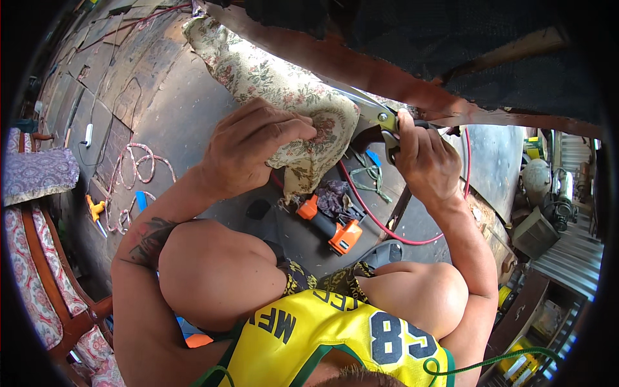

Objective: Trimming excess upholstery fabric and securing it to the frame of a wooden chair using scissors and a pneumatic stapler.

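Cloth (pixel 274 80) with a floral weave is bunched between the thumb and fingers of our left hand (pixel 248 147); our right hand (pixel 431 160) wraps the handles of the shears (pixel 383 118), whose blades lie at the upper edge of the fabric, though we cannot tell whether they are parted; the piece spreads up and left from our grip, below the reddish wooden rail (pixel 380 76); we judge it light, soft and floppy, unlikely to slip or break, and best held near the blades, where we can draw it taut; its weave looks coarse, cream with rose and green motifs, ragged at the lower tip; the shears are metal with dark grips; farther down, an orange-and-black power tool (pixel 346 236) and a smooth red hose (pixel 412 241) rest on the worn, dark floor (pixel 184 97).
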{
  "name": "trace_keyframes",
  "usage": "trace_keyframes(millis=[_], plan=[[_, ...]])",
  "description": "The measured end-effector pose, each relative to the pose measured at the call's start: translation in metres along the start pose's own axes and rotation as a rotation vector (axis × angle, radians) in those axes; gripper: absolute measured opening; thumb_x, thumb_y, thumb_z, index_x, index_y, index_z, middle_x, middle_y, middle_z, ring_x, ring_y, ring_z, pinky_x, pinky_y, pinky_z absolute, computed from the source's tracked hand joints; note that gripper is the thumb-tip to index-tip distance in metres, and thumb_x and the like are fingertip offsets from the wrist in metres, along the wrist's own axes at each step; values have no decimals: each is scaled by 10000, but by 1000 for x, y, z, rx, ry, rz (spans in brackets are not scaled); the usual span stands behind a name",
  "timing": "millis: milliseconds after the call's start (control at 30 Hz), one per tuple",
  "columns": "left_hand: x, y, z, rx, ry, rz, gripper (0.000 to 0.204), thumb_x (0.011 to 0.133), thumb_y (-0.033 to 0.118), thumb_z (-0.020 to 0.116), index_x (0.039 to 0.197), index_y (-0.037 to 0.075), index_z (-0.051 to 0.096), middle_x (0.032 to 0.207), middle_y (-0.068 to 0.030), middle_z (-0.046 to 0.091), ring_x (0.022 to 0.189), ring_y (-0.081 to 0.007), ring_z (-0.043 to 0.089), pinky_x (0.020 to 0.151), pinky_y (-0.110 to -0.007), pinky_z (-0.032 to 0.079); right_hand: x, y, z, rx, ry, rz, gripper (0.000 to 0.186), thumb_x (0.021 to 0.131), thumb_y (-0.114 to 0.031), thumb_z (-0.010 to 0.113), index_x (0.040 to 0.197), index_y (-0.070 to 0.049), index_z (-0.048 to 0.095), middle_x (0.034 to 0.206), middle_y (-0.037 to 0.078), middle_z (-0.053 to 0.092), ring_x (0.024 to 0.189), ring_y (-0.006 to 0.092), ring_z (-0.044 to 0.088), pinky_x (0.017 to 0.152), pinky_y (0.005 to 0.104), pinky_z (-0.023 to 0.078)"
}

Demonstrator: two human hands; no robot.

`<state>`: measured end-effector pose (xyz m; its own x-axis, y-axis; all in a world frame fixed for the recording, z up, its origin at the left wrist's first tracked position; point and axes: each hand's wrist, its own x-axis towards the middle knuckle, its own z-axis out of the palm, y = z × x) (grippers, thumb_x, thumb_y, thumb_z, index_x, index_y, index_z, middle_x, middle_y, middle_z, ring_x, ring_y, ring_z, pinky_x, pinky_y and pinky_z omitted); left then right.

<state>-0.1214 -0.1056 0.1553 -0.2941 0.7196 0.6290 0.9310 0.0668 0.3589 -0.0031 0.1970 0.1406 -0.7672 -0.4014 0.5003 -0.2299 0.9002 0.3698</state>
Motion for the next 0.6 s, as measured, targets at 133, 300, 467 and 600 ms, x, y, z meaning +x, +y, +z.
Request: trace_keyframes(millis=[133, 300, 467, 600], plan=[[2, 2, 2, 1, 7, 27, 513, 626, -102, 628, 1118, 11, 718, 1095, -123, 749, 929, -295, 707, 813, -394, 579, 17, -13, -3, -76, -16, 15, 365, 853, -108, 664, 1201, 0, 653, 756, -16, 523, 721, 123, 608, 579, 263, 494], [3, 3, 3, -33, 27, 20, 479, 644, -104, 643, 1101, 9, 730, 1060, -120, 753, 908, -282, 709, 790, -384, 581, 23, -9, 5, -126, 70, -45, 328, 858, -106, 657, 1171, -10, 659, 738, -26, 519, 688, 109, 590, 571, 264, 480], [2, 1, 1, -52, 32, 31, 459, 652, -85, 653, 1095, 7, 734, 1044, -119, 752, 908, -277, 715, 788, -384, 582, 21, -7, 7, -32, 35, -36, 329, 855, -89, 649, 1171, 2, 658, 705, -22, 514, 643, 116, 581, 531, 279, 470], [2, 1, -2, -70, 32, 29, 452, 662, -67, 654, 1100, 6, 735, 1031, -124, 750, 914, -275, 716, 798, -383, 585, 24, -10, 1, 12, -57, -28, 348, 845, -93, 652, 1178, 9, 653, 693, -16, 500, 630, 124, 575, 508, 291, 468]])
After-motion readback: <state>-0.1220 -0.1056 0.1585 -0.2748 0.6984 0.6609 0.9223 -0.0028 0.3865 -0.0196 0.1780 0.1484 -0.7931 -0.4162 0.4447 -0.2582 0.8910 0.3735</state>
